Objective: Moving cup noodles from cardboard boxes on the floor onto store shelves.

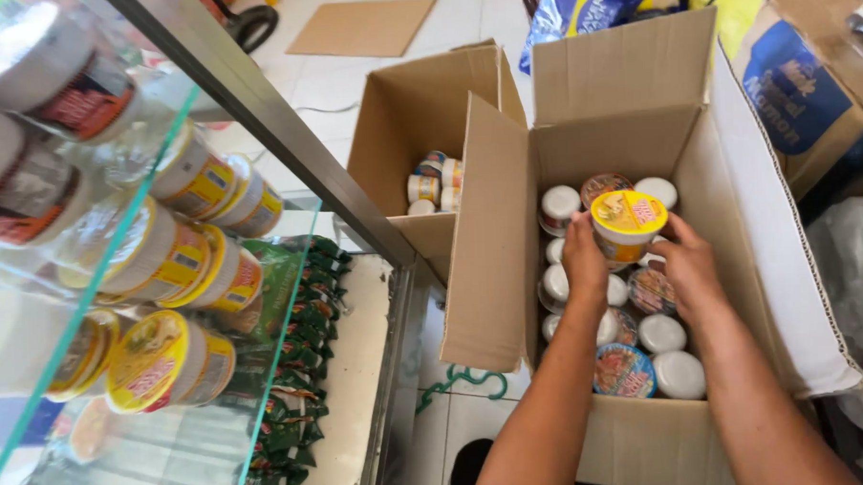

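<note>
While both hands reach into the big box (735,165), a yellow-lidded cup (628,224) sits raised between them, above the other cups packed inside. Left hand (583,256) grips the cup's left side, fingers curled around its wall; right hand (686,262) clasps the right side, thumb near the rim. Below and around the held cup lie more cups (664,335), some with white bottoms up, others showing printed lids, filling the box floor in rows. Its flaps stand open, one tall flap rising on the left. Just behind and to the left stands a smaller box (417,109), also open, with a few cups (434,187) at its bottom. Farther left, a glass shelf (116,253) carries cups lying on their sides, yellow lids outward, and green packets (293,391) are stacked beneath. Flat cardboard (362,27) lies on the tiled floor beyond.
</note>
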